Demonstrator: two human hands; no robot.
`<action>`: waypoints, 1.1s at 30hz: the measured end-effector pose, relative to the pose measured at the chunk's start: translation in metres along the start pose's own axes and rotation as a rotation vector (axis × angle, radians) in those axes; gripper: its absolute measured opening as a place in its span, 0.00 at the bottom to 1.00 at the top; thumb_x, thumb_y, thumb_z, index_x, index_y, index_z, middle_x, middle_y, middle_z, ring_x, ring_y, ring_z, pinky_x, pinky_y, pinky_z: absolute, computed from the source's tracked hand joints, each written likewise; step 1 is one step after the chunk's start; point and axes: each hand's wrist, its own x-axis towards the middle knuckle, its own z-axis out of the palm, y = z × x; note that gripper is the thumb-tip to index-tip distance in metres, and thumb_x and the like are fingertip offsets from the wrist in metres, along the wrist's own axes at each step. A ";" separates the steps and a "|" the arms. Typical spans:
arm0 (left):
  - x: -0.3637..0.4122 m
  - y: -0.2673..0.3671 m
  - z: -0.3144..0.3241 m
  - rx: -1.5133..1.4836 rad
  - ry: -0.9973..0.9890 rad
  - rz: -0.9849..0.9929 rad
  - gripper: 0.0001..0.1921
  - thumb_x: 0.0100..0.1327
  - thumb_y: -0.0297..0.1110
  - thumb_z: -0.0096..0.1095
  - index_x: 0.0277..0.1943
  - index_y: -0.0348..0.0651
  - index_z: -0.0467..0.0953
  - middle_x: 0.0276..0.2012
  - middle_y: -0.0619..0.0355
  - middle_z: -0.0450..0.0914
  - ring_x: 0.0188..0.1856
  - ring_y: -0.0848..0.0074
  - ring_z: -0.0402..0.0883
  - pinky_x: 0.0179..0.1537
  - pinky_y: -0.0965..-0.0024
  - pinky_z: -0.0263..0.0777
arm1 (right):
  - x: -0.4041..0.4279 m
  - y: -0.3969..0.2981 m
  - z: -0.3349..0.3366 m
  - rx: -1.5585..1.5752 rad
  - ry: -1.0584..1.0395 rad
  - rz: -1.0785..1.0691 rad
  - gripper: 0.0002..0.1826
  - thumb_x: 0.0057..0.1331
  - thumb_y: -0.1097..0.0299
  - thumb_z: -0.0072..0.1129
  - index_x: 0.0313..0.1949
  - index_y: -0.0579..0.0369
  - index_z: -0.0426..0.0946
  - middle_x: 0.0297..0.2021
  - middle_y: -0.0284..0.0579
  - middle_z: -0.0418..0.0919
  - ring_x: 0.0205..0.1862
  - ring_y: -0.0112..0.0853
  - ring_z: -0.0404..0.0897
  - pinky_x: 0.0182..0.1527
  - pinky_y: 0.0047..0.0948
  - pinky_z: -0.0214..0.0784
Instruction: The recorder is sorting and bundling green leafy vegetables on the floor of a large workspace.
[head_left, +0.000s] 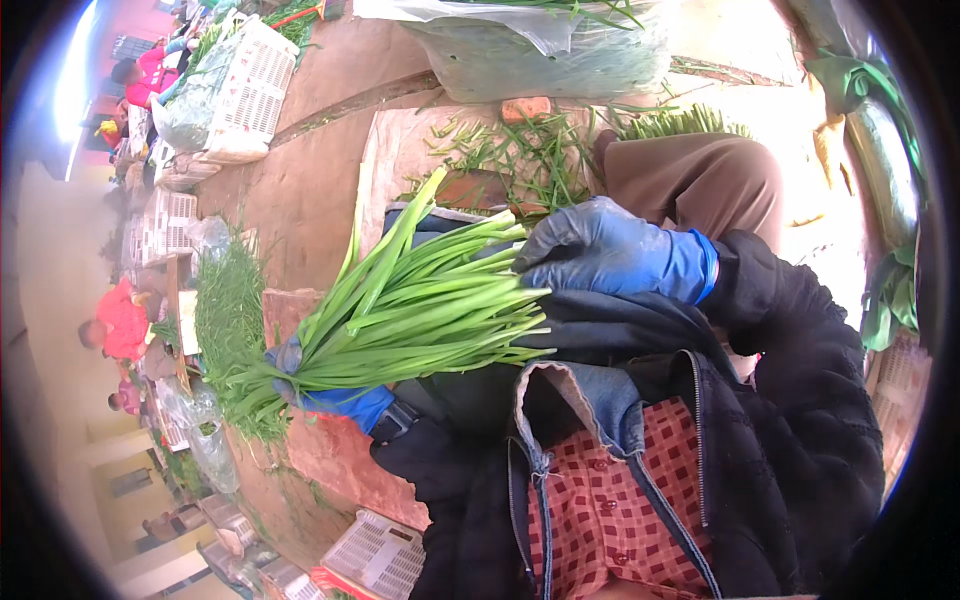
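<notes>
A thick bunch of long flat green leaves, seemingly garlic chives (420, 307), lies slanted across my lap. My left hand (285, 358), in a blue glove, is closed around its leafy end at the left. Pale stem ends fan out towards my right hand (600, 247), also gloved in blue. The curled fingers of that hand touch the upper stem ends; whether they pinch any stem is hidden. Beyond the bunch, cut green scraps (551, 161) litter a cardboard sheet (390, 142) beside a brick (525, 109).
A large clear plastic bag (540, 71) of greens stands ahead. More cut stems (686, 124) lie past my knee (720, 169). At left is a heap of loose greens (232, 322); a white crate (379, 551) sits lower left. Other people (124, 322) work farther left.
</notes>
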 end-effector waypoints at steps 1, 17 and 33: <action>-0.008 0.010 0.035 -0.059 0.199 -0.051 0.09 0.65 0.41 0.43 0.35 0.47 0.68 0.32 0.59 0.71 0.36 0.76 0.72 0.40 0.66 0.70 | 0.000 0.003 0.000 -0.101 0.027 -0.071 0.10 0.58 0.65 0.61 0.35 0.57 0.77 0.29 0.47 0.78 0.32 0.35 0.79 0.36 0.31 0.70; 0.004 0.008 -0.001 -0.292 0.420 -0.283 0.11 0.60 0.36 0.50 0.35 0.36 0.74 0.38 0.49 0.76 0.45 0.63 0.74 0.54 0.54 0.66 | -0.008 0.049 -0.077 -0.977 0.192 -0.083 0.16 0.58 0.56 0.56 0.40 0.54 0.77 0.37 0.48 0.78 0.39 0.43 0.77 0.42 0.39 0.69; 0.012 0.034 0.033 0.558 0.217 0.023 0.11 0.66 0.30 0.46 0.47 0.33 0.69 0.42 0.51 0.73 0.42 0.69 0.74 0.47 0.65 0.71 | -0.012 0.043 -0.087 -0.690 0.292 0.214 0.12 0.61 0.60 0.51 0.36 0.52 0.78 0.32 0.50 0.79 0.35 0.45 0.79 0.39 0.38 0.71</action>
